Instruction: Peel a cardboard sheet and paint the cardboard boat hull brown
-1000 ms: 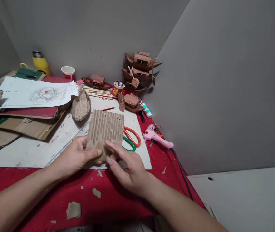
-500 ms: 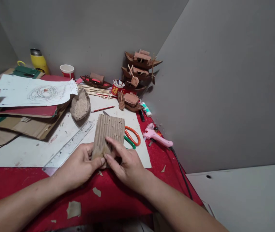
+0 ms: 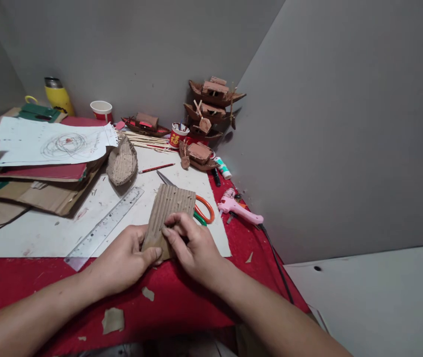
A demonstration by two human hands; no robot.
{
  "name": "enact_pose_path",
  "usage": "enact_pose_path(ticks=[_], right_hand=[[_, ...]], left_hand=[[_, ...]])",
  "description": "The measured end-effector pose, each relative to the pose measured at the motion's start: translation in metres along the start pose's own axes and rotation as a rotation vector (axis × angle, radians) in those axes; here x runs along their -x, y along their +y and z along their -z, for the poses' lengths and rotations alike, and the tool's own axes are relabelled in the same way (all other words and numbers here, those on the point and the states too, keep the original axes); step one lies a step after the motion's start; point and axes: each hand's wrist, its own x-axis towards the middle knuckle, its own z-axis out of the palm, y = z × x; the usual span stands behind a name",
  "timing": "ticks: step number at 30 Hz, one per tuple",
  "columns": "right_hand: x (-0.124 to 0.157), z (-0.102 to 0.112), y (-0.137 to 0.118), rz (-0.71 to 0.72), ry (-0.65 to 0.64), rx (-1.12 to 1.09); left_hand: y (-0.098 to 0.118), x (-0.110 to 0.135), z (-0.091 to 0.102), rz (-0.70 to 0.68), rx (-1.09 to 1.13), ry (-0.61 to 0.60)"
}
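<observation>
A piece of corrugated cardboard (image 3: pixel 172 201), its ridges bare over most of the face, is tilted up near the table's front edge. My left hand (image 3: pixel 133 253) grips its lower left corner, thumb on the front and fingers behind. Against the ridged face my right hand (image 3: pixel 192 243) is closed in a pinch, thumb and forefinger together; whatever lies between the tips is too small to make out. A smooth paper layer remains at the bottom of the piece. Behind it lie scissors (image 3: pixel 204 208) with orange and green handles, partly hidden.
Left of the hands lie a clear ruler (image 3: pixel 103 228) and a cardboard boat hull (image 3: pixel 122 161). A pink glue gun (image 3: pixel 241 208) with a cord is at right. Several brown model boats (image 3: pixel 214 96) stand at the back. Torn paper scraps (image 3: pixel 113 320) lie in front.
The cardboard has tilted a little to the right, showing more of the scissor blades. My right hand's fingers have drawn together into a pinch, the thumb moving up from the lower edge.
</observation>
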Motion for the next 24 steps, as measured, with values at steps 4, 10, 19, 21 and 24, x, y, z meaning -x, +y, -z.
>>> enact_pose_path(ticks=[4, 10, 19, 21, 24], right_hand=[[0.001, 0.0, 0.0, 0.079, 0.011, 0.108], [0.006, -0.001, 0.0, 0.338, -0.073, 0.129], [0.001, 0.008, -0.001, 0.287, 0.062, 0.028], [-0.002, 0.01, 0.0, 0.245, 0.093, 0.013], [-0.003, 0.009, 0.001, 0.212, 0.092, -0.05]], left_hand=[[0.001, 0.0, 0.001, -0.011, -0.058, -0.01], [0.006, -0.003, 0.008, -0.039, -0.032, 0.025], [0.005, -0.006, 0.019, 0.063, 0.088, -0.031], [0.003, -0.005, 0.02, 0.075, 0.024, -0.047], [0.002, -0.006, 0.02, 0.078, 0.022, -0.082]])
